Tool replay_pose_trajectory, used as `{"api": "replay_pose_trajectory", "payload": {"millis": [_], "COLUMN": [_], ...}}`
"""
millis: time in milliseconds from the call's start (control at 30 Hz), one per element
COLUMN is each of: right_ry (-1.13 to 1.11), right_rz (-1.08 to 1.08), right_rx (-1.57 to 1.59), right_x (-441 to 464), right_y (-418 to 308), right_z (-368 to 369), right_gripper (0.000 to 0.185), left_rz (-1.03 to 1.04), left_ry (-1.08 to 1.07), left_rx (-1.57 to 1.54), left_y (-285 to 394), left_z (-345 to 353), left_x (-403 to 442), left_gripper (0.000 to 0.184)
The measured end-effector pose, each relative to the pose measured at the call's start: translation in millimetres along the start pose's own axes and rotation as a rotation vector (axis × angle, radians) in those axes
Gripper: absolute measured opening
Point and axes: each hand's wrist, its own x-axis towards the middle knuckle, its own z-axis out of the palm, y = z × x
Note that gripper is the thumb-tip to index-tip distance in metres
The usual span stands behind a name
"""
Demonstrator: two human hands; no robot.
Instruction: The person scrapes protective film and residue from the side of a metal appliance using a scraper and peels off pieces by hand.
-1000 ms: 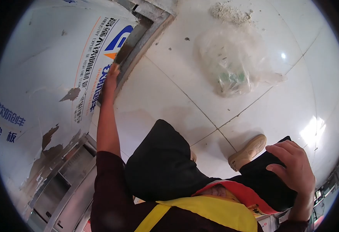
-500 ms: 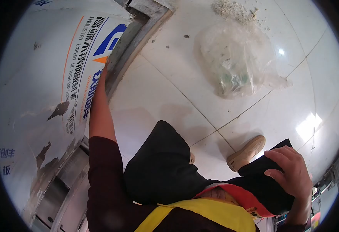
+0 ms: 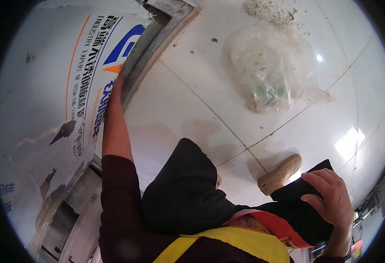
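Observation:
My left forearm (image 3: 117, 127) reaches up along the edge of a large panel (image 3: 52, 87) covered in white printed film with blue and black lettering. The left hand passes behind that edge, so its fingers are hidden, as is anything they may hold. My right hand (image 3: 333, 193) rests over the black trouser leg (image 3: 300, 186) near the knee. Its fingers are bent loosely with the thumb apart, and nothing shows in them. The film is torn in places, with a brown torn patch (image 3: 64, 131) near the panel's middle.
On the tiled floor (image 3: 192, 105) lies a clear plastic bag (image 3: 271, 70) with greenish contents. A heap of pale debris (image 3: 269, 12) sits beyond it. A grey metal frame (image 3: 157, 48) runs beside the panel. Metal cabinet parts (image 3: 60, 223) show at lower left.
The panel's lettering and torn patches have shifted slightly left and down in view. The bag and floor appear slightly shifted right. Both arms stay almost in place.

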Motion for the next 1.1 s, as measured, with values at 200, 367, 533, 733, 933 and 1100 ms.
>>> {"api": "replay_pose_trajectory", "payload": {"millis": [200,367,533,733,933,1100], "right_ry": [0.002,0.016,0.024,0.024,0.041,0.044], "right_rz": [0.007,-0.004,0.001,0.007,0.022,0.027], "right_rx": [-0.013,0.003,0.003,-0.013,-0.012,-0.014], "right_x": [-0.5,-5.1,1.1,-3.7,-9.5,-11.2], "right_y": [-2.2,-0.4,-5.0,-7.6,-3.8,-4.8], "right_z": [0.1,2.1,4.8,5.4,6.2,4.9], "right_gripper": [0.043,0.044,0.042,0.042,0.042,0.042], "left_rz": [0.055,0.038,0.164,0.052,0.112,0.161], "left_ry": [0.075,0.023,-0.040,-0.052,-0.023,-0.038], "left_rx": [0.263,0.132,0.268,0.039,0.007,-0.085], "left_y": [42.9,-13.3,-16.6,38.8,-3.3,33.1], "left_z": [-8.5,-39.7,-15.5,27.9,69.8,59.7], "left_x": [-46.3,-82.4,-38.6,24.5,93.4,103.1], "left_gripper": [0.042,0.044,0.042,0.035,0.036,0.041]}}
